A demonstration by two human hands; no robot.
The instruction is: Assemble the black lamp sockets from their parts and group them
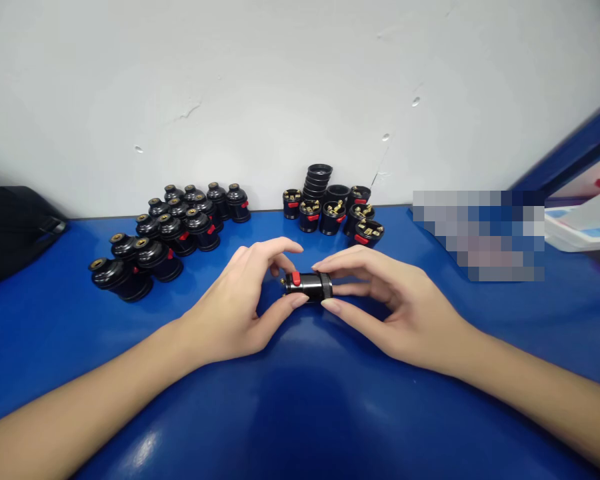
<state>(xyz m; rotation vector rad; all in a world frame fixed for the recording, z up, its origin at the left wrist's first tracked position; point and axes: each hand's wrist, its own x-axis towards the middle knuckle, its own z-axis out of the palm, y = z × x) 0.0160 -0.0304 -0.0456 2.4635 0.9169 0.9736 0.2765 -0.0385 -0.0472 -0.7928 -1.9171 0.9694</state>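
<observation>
Between both hands a black lamp socket (310,287) with a red switch lies on its side, just over the blue table. My left hand (245,300) grips its left end, thumb below near the red switch and fingers curled above and behind. Brass contacts show at that open left end. At the other end, my right hand (395,303) has thumb and fingers closed around a ribbed black ring (326,286). Whether the ring is fully seated on the socket, I cannot tell.
Capped black sockets (173,233) stand in rows at the back left. Open sockets with brass contacts (335,217) and a stack of black rings (318,181) stand back centre. A black bag (15,233) is at left, a white tray (587,223) at right. A white wall closes the back.
</observation>
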